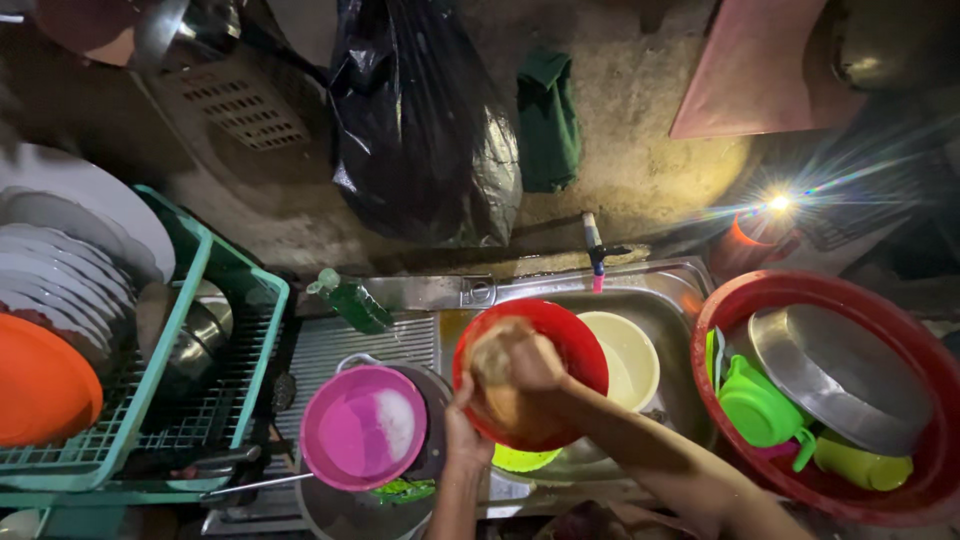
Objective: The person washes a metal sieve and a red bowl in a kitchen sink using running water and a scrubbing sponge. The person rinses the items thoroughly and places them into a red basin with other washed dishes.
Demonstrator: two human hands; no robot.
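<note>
I see my left hand clamped on the near rim of the red bowl, tilted over the sink, while my right hand, closed on a sponge, presses inside it, just above the left

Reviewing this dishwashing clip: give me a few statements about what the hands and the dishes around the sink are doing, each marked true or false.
1. The right hand presses a sponge inside the red bowl. True.
2. The left hand grips the pink bowl. False: it holds the red bowl's near rim; the pink bowl sits apart to the left.
3. A cream bowl lies in the sink behind the red bowl. True.
4. The red basin on the right holds only plates. False: it holds a metal pan and green cups.
5. The green dish rack stands left of the sink. True.
</note>
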